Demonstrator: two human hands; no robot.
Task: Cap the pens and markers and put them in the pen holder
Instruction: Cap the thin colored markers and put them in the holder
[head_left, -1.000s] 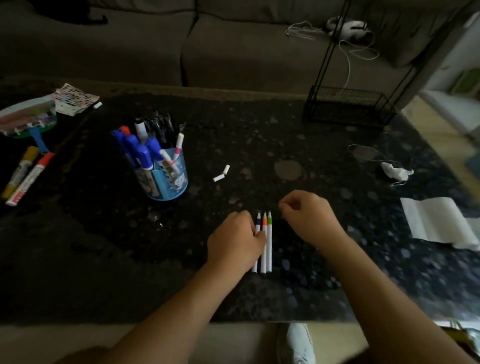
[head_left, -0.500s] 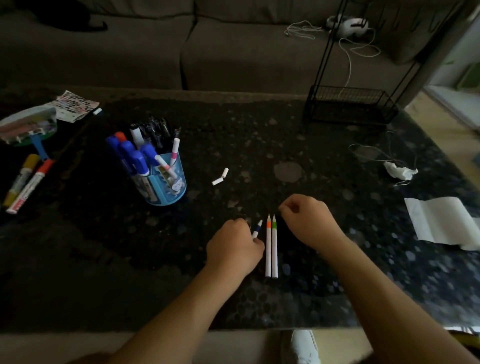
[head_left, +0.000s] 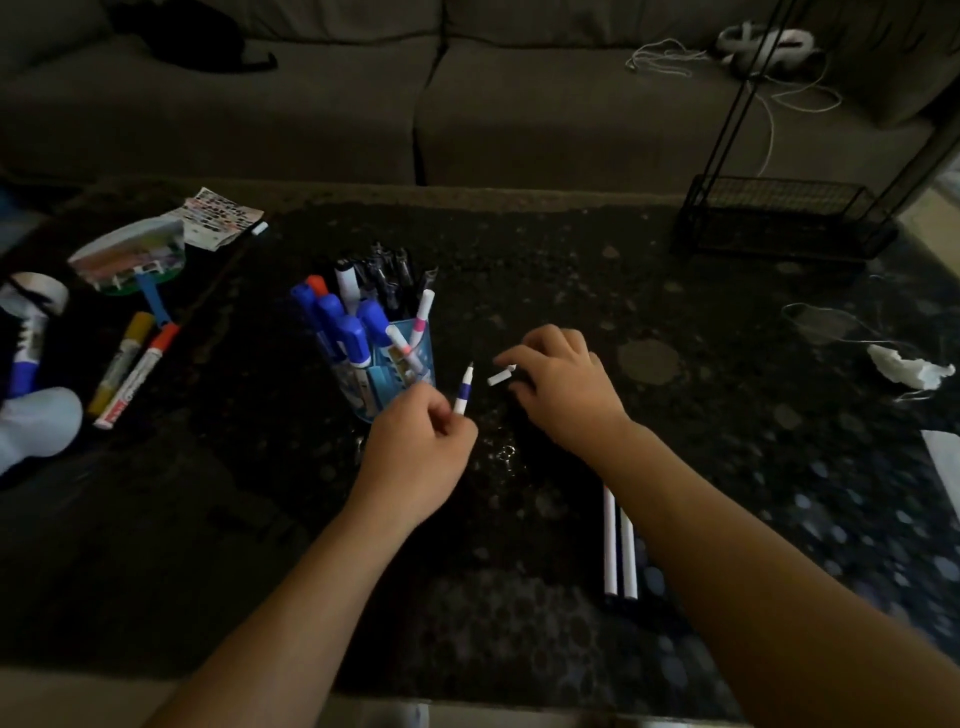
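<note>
My left hand (head_left: 415, 457) grips a thin white pen with a blue band (head_left: 462, 392), its uncapped tip pointing up, just right of the blue pen holder (head_left: 418, 358). The holder stands mid-table, full of blue-capped markers and dark pens. My right hand (head_left: 563, 387) reaches over the table beside the pen tip and pinches a small white cap (head_left: 500, 377) at its fingertips. Two more white pens (head_left: 619, 545) lie side by side near the front edge, their upper ends hidden under my right forearm.
A yellow marker (head_left: 120, 364) and a red marker (head_left: 136, 383) lie at the left, beside a hand fan (head_left: 130, 254) and a bottle (head_left: 28, 338). A black wire rack (head_left: 779, 221) stands back right. Crumpled tissue (head_left: 909, 366) lies at the right. A sofa is behind.
My left hand has lifted the blue-banded pen off the table toward the holder. My right hand has moved from the pens to the white caps. The view has shifted forward.
</note>
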